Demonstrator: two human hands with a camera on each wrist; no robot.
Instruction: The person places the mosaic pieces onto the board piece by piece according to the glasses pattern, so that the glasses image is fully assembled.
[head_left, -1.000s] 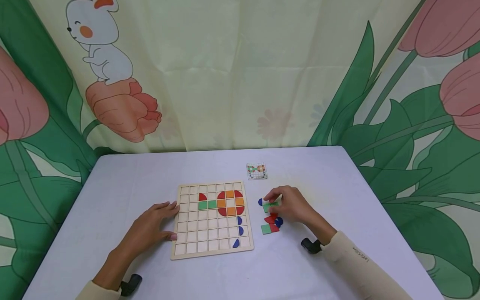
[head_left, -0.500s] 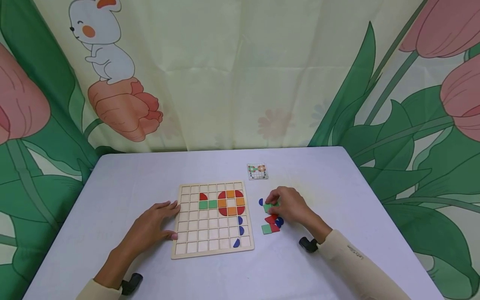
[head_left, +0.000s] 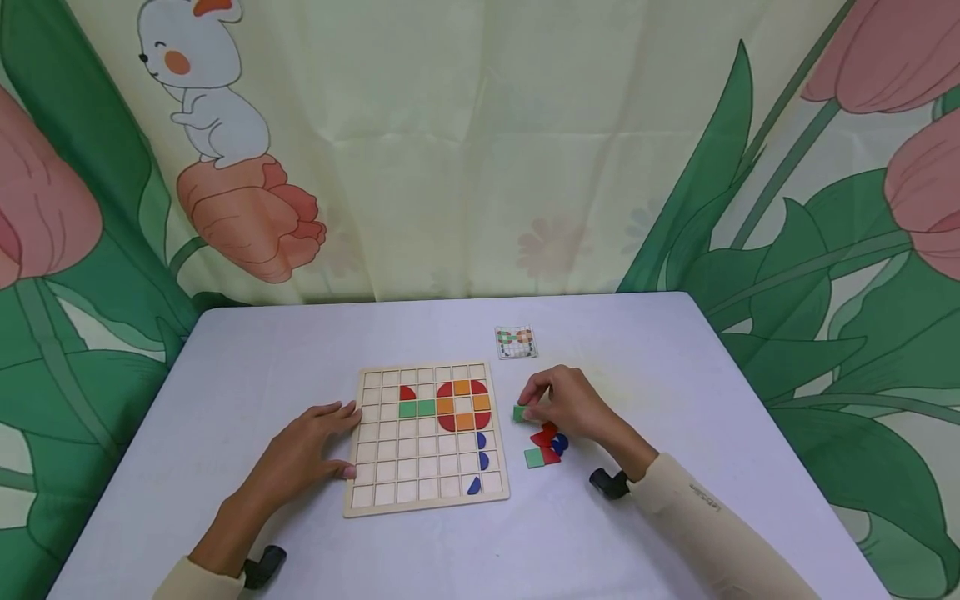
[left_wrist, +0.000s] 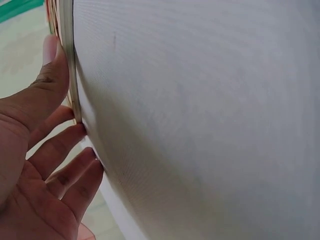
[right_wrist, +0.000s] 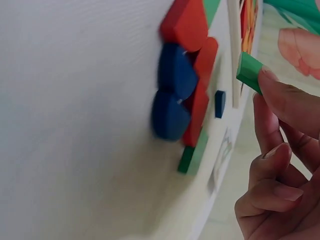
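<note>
My right hand [head_left: 566,406] pinches a green square tile [right_wrist: 249,72] between thumb and fingers, raised off the table in the right wrist view. In the head view this tile shows at the fingertips, right of the wooden grid board [head_left: 386,475]. My left hand [head_left: 311,443] rests against the board's left edge, its thumb and fingers spread and touching it. Red, orange, green and blue tiles lie in some of the board's cells. Beneath my right hand is a small pile of red pieces [right_wrist: 186,25], rounded blue pieces [right_wrist: 172,116] and another green tile [head_left: 534,457].
A small pattern card [head_left: 516,342] lies behind the board on the white-covered table [head_left: 270,350]. One blue piece [right_wrist: 220,104] sits apart from the pile; the hand hides it in the head view. A printed curtain [head_left: 420,167] hangs behind the table.
My right hand has picked up the green tile from the loose pieces and moved slightly left with it, toward the board. The left hand stays in place.
</note>
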